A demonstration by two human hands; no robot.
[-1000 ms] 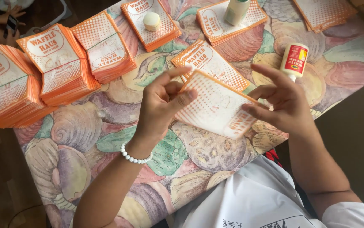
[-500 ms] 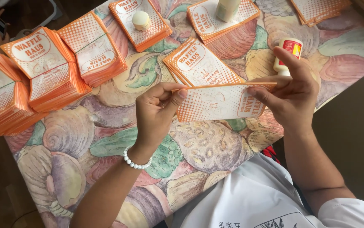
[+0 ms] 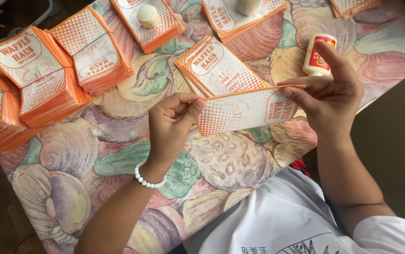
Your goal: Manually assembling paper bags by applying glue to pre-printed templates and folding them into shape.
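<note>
Now: Both Hands Pinching One Orange Paper Sleeve Above the Table

Tall stacks of orange-and-white sleeves (image 3: 33,80) are sitting at the nine to ten o'clock side of the table (image 3: 94,155), each carrying an oval label and a dotted field. At twelve o'clock another stack is bearing a small round cream cap (image 3: 147,15). A flat pile of sleeves (image 3: 219,66) is lying just above centre.

The left hand (image 3: 172,127), wearing a white bead bracelet (image 3: 148,178), is closing thumb and forefinger on the left top corner of the folded sleeve (image 3: 245,110). The right hand (image 3: 331,91) is gripping the sleeve's right end, thumb in front, fingers behind. The sleeve is hanging between the two grips, top edge level, held clear of the flat pile behind it.

At one o'clock a white glue bottle (image 3: 319,54) with a red label is standing just behind the right fingers. The table edge is running down the four o'clock side; patterned cloth is lying bare under the sleeve.
</note>
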